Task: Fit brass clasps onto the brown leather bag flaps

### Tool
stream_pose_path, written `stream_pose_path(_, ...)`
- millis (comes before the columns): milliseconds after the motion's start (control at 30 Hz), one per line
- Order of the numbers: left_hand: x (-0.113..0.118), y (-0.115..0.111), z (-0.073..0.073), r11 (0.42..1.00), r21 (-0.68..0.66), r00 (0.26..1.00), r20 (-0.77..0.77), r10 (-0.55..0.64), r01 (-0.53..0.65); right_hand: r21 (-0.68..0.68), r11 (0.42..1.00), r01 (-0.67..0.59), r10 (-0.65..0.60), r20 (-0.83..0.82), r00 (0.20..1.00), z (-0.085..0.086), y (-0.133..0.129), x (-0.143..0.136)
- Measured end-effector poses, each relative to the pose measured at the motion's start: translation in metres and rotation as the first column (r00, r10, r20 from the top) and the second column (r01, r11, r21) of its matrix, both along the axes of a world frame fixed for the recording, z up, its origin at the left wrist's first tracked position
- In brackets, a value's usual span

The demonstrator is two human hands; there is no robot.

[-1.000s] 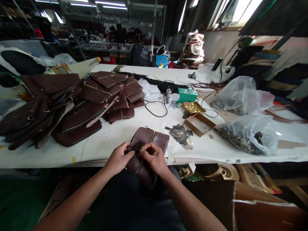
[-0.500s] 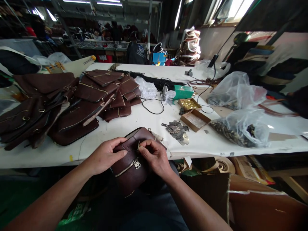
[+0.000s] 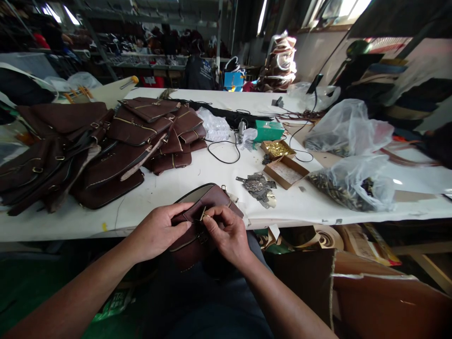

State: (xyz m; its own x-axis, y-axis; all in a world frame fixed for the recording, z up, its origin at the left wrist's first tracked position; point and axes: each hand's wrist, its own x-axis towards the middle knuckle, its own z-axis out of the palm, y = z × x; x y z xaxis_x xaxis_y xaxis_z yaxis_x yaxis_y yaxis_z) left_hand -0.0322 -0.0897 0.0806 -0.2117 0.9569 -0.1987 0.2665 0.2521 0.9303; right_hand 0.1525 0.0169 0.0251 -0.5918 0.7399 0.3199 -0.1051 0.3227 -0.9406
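Note:
A dark brown leather bag (image 3: 197, 245) with a zipper rests over my lap at the table's front edge. My left hand (image 3: 158, 233) grips its left side, thumb on the front and fingers over the upper panel. Between the thumb and forefinger of my right hand (image 3: 228, 233) is a small gold-coloured metal fitting (image 3: 202, 214), pinched against the leather of the bag's front. Its exact kind is too small to make out. The bag's zipper pulls lie in shadow below it.
Brown leather bags (image 3: 127, 141) are piled at the left of the white table (image 3: 176, 188). Flat metal plates (image 3: 259, 187), a carton of gold-coloured pieces (image 3: 278, 149), another carton (image 3: 286, 172) and plastic bags of hardware (image 3: 353, 183) lie to the right. A cardboard box (image 3: 381, 292) stands below right.
The bag's lower front has tipped away and into shadow, so its zipper pulls show less. My left hand has moved slightly right; my right hand still pinches the fitting.

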Motion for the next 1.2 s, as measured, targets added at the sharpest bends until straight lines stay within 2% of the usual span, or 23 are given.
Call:
stream_pose_path(133, 0.002, -0.005, -0.004, 0.999, 0.048, 0.991, -0.131, 0.029, -0.023, 0.032, 0.999, 0.006, -0.006, 0.0, 1.0, 0.008, -0.003, 0.004)
stream_pose_path(233, 0.008, -0.007, -0.004, 0.996, 0.08, 0.985, -0.166, 0.048, -0.035, 0.026, 1.0, 0.004, -0.004, 0.015, 1.0, 0.012, -0.006, 0.007)
stream_pose_path(367, 0.016, -0.009, -0.001, 0.997, 0.072, 0.994, -0.112, 0.009, -0.001, 0.068, 0.997, -0.024, 0.025, -0.007, 1.0, 0.012, -0.008, 0.009)
stream_pose_path(467, 0.019, -0.007, 0.002, 0.998, 0.066, 0.996, -0.092, -0.011, 0.017, 0.046, 0.998, -0.033, 0.033, -0.004, 0.999, 0.01, -0.007, 0.012)
stream_pose_path(600, 0.014, -0.004, 0.006, 0.999, 0.028, 0.997, -0.075, -0.036, 0.038, 0.021, 1.0, 0.014, -0.014, 0.021, 1.0, 0.009, -0.005, 0.014)
stream_pose_path(700, 0.01, -0.002, 0.009, 0.998, -0.041, 0.999, -0.024, -0.046, 0.045, -0.033, 0.999, -0.012, 0.013, 0.03, 0.999, 0.012, -0.001, 0.015)
stream_pose_path(833, 0.009, -0.002, 0.013, 0.998, -0.051, 0.999, 0.0, -0.043, 0.043, -0.045, 0.998, -0.045, 0.045, 0.016, 0.999, 0.015, 0.0, 0.013)
stream_pose_path(967, 0.012, -0.002, 0.016, 0.998, -0.047, 0.999, -0.021, -0.041, 0.04, 0.103, 0.993, 0.056, -0.06, 0.037, 0.997, 0.019, -0.006, 0.01)
stream_pose_path(1067, 0.013, -0.002, 0.018, 0.997, -0.061, 0.996, -0.074, -0.041, 0.037, 0.231, 0.956, 0.182, -0.194, 0.028, 0.981, 0.017, -0.011, 0.006)
stream_pose_path(1200, 0.012, -0.002, 0.023, 0.997, -0.07, 0.989, -0.137, -0.053, 0.044, 0.279, 0.914, 0.295, -0.309, 0.008, 0.951, 0.008, -0.016, 0.002)
